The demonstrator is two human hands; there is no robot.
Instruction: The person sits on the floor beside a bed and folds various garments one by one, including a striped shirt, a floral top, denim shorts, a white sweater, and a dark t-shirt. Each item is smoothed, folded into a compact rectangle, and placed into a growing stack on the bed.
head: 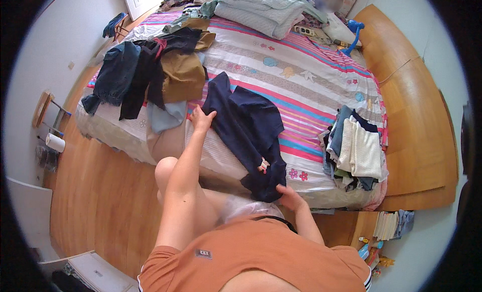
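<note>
A navy cloth garment point(244, 130), which looks like trousers, lies spread at the near side of the bed point(241, 66). A small cartoon figure point(264, 165) decorates its lower part. My left hand point(202, 118) rests at the garment's left edge, thumb and fingers apart. Beside the garment's lower end, close to my lap, is my right hand point(290, 198); its thumb meets the cloth, but its grip is partly hidden. Left of the navy garment lie brown trousers point(182, 73) and a light blue cloth point(167, 117).
Dark clothes point(141, 77) and blue denim point(117, 71) heap on the left. A folded clothes stack point(357, 149) stands near the bed's right edge. Farther back are a folded pale quilt point(260, 13), a power strip point(304, 30) and a blue lamp point(354, 36).
</note>
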